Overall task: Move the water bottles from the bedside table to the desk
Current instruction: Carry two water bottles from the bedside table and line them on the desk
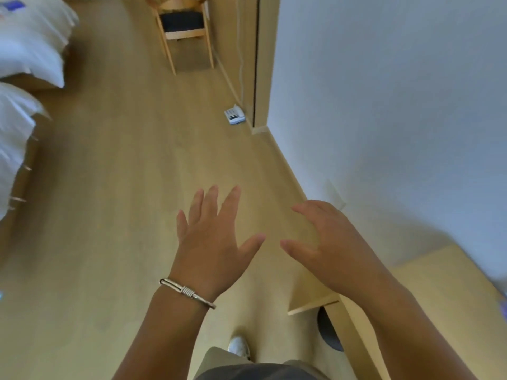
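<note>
Wood floor (123, 187) under both hands, no bottles in view. Left hand (214, 242) and right hand (326, 245) splayed, holding nothing. Counter (439, 283) just right of right hand. Progress unclear; likely between trips.

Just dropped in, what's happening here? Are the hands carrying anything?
Nothing is being carried. The left hand and right hand are both held out empty, fingers spread, over the wooden floor. No water bottle is in view. Beds lie to the left, a chair stands ahead, and a desk corner sits at the lower right.
</note>
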